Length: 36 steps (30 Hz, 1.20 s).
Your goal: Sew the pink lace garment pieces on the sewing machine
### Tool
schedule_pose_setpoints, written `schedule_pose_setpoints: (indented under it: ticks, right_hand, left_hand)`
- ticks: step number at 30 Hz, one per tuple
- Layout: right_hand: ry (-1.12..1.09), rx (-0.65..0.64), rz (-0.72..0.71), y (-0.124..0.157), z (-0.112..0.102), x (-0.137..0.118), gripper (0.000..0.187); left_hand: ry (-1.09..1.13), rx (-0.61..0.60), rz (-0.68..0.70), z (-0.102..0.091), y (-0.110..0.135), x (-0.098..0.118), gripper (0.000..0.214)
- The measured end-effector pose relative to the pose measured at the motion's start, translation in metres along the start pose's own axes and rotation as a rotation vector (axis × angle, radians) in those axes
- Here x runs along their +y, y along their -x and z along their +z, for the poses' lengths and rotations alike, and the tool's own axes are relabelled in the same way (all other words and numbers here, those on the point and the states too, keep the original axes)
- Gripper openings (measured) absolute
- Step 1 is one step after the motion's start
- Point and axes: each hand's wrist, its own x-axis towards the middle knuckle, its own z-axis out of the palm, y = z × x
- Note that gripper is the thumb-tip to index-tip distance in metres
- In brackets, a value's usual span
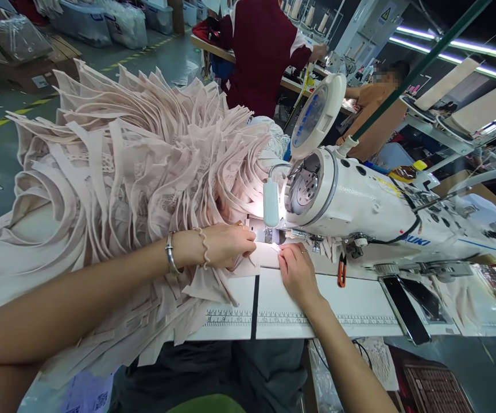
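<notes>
Nearest, two bare forearms reaching over the desk. Bangled left hand just left of the sewing machine needle, fingers closed on a pink piece and holding it down flat. Opposite, right hand just in front of the needle, fingers pinched together on the same piece's edge. Left of the machine, a heaped pile of similar pieces, spilling over the desk edge. Snips and phone in front of the machine's base. Likely risks: fingertips close enough to the needle to be struck if fed too far; drag from the pile pulling the seam askew.
</notes>
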Motion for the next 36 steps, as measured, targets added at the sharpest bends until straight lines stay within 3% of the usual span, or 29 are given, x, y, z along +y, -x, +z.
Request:
schedule_pose_setpoints:
  ticks: [4,7,9,12,17,23,26,29,32,36]
  right_hand:
    - [0.004,0.013,-0.005,0.001,0.001,0.000,0.021]
    - [0.010,0.031,0.001,0.001,0.001,0.000,0.020]
    - [0.026,0.028,0.000,0.002,-0.001,0.000,0.023]
    - [0.042,-0.011,0.005,0.001,-0.003,-0.001,0.026]
    - [0.028,-0.017,0.016,0.000,-0.006,-0.003,0.026]
    - [-0.015,0.005,0.047,0.001,-0.004,-0.004,0.026]
    - [-0.004,0.012,0.066,0.002,-0.003,-0.004,0.027]
    - [0.064,0.012,0.083,0.003,-0.002,-0.003,0.027]
    - [0.123,0.015,0.087,0.003,-0.001,-0.002,0.027]
    - [0.143,0.032,0.053,0.004,-0.002,-0.001,0.024]
  left_hand:
    - [-0.077,-0.025,0.046,-0.006,0.009,0.006,0.041]
    - [-0.125,-0.011,0.064,0.002,0.013,0.014,0.044]
    - [-0.174,0.036,0.024,0.011,0.012,0.022,0.042]
    - [-0.299,0.150,-0.054,0.022,0.001,0.034,0.018]
    - [-0.380,0.254,0.080,0.029,-0.019,0.036,0.026]
    - [-0.336,0.462,-0.135,0.011,-0.016,0.021,0.033]
    - [-0.383,0.354,-0.050,0.011,-0.012,0.016,0.030]
    - [-0.340,0.230,-0.049,0.025,-0.005,0.014,0.025]
    - [-0.340,0.210,-0.092,0.035,0.003,0.013,0.038]
    - [-0.376,0.221,-0.126,0.026,-0.004,0.006,0.028]
